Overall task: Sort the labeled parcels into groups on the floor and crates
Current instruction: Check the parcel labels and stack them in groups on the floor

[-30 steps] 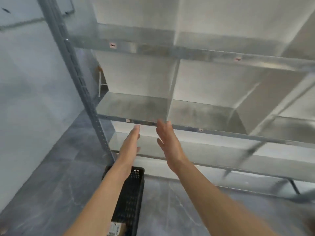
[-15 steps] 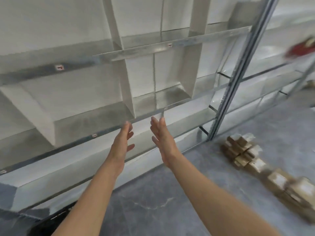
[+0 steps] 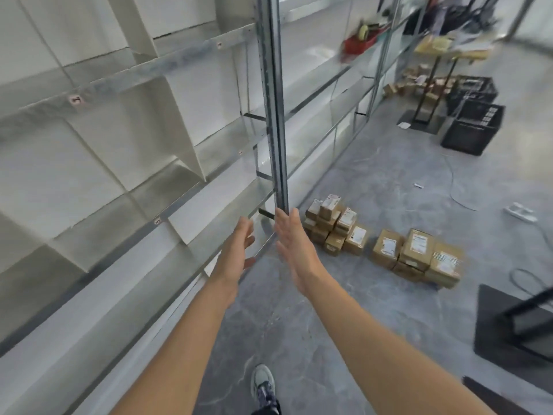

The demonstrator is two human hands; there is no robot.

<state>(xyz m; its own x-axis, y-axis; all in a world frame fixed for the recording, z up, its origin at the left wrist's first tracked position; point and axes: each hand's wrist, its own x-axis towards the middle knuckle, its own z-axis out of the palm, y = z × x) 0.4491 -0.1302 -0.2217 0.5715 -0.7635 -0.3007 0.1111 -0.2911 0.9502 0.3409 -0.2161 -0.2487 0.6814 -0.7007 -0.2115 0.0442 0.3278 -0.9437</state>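
Observation:
Both arms reach forward with nothing in them. My left hand and my right hand face each other, fingers straight, a palm's width apart. Beyond them on the grey floor lies a pile of small labeled cardboard parcels beside the shelf post. A second group of larger labeled parcels lies to its right. Two black crates stand at the far right, and more parcels lie on the floor behind a black stand.
Bare metal shelving with white dividers runs along the left, its upright post just ahead of my hands. A black mat and dark frame sit at the right. Cables and a power strip cross the floor. My shoe shows below.
The view has swung right along the shelving, bringing the floor parcels and far crates into sight. Both hands stay raised, open and empty throughout.

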